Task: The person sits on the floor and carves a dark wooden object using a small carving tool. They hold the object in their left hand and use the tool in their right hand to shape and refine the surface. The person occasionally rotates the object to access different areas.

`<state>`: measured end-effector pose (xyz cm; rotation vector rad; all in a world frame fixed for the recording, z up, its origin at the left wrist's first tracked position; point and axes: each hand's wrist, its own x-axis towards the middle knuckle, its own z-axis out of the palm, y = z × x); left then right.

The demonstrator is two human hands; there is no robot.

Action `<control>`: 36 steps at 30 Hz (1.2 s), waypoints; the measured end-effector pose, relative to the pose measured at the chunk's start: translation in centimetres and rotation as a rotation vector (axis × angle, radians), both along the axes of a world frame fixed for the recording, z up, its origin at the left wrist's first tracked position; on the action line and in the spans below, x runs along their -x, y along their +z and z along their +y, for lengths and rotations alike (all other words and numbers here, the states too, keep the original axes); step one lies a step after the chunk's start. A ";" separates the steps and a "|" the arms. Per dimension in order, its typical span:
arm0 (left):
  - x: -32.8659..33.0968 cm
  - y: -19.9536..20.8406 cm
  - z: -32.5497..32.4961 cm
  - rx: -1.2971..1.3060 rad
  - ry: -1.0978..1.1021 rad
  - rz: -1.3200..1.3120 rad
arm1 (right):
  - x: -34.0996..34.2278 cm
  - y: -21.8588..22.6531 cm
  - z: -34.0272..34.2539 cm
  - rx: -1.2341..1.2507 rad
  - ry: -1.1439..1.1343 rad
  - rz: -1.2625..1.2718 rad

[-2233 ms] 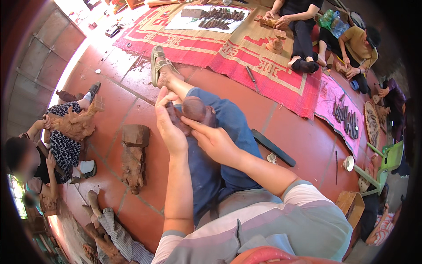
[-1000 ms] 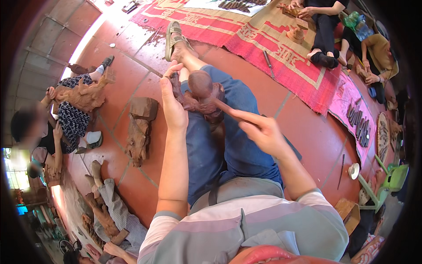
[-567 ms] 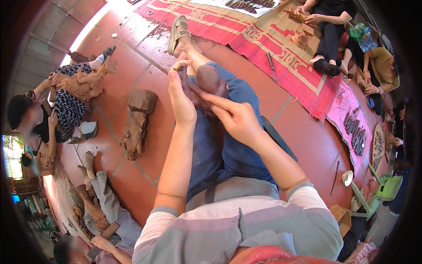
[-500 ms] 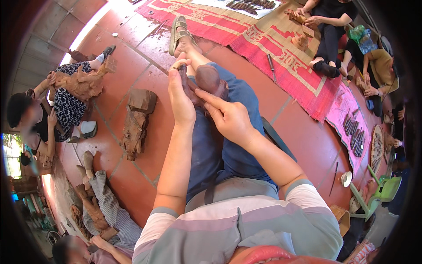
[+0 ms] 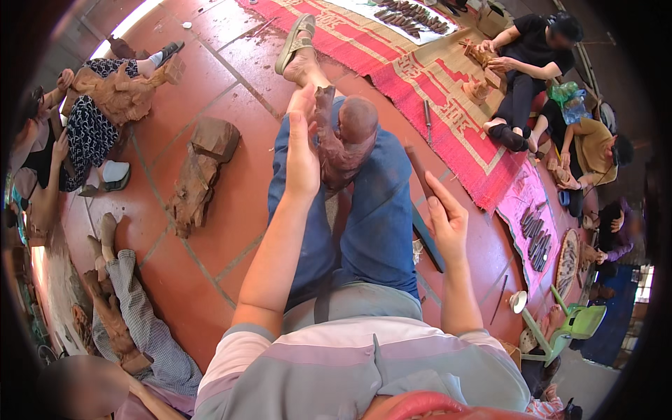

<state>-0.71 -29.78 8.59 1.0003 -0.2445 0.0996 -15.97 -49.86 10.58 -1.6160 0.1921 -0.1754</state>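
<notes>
Carved wooden figure sits on the lap, left hand flat against its side, fingers stretched, not really gripping. Right hand is wrapped around a chisel off to its right. Figure could easily tip off the leg

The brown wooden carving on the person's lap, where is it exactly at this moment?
In the head view, the wooden carving lies at upper centre on the blue-trousered legs, with the left hand against its left side; the right hand is apart, lower right.
</notes>
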 end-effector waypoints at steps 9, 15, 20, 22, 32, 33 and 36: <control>5.6 -3.5 -0.4 0.130 -0.151 0.121 | -5.5 -4.0 4.4 0.470 0.162 -0.156; 8.5 -5.1 -0.1 -0.224 0.022 0.116 | 1.7 -6.3 -6.3 0.133 -0.128 0.395; 14.6 -2.9 0.6 -0.259 -0.571 0.219 | 4.3 -4.6 -6.0 -0.264 -0.199 0.244; 15.6 0.0 1.2 -0.266 -0.859 0.095 | 3.7 -4.5 -4.3 -0.247 -0.181 0.219; 17.3 7.6 5.0 0.600 -1.260 -0.243 | -4.0 -1.9 3.9 0.334 0.039 -0.242; 17.3 7.8 4.8 0.653 -1.239 -0.302 | -5.6 -1.2 5.5 0.446 0.033 -0.307; 17.8 8.0 4.7 0.769 -1.325 -0.326 | -6.4 -1.4 5.2 0.668 0.027 -0.307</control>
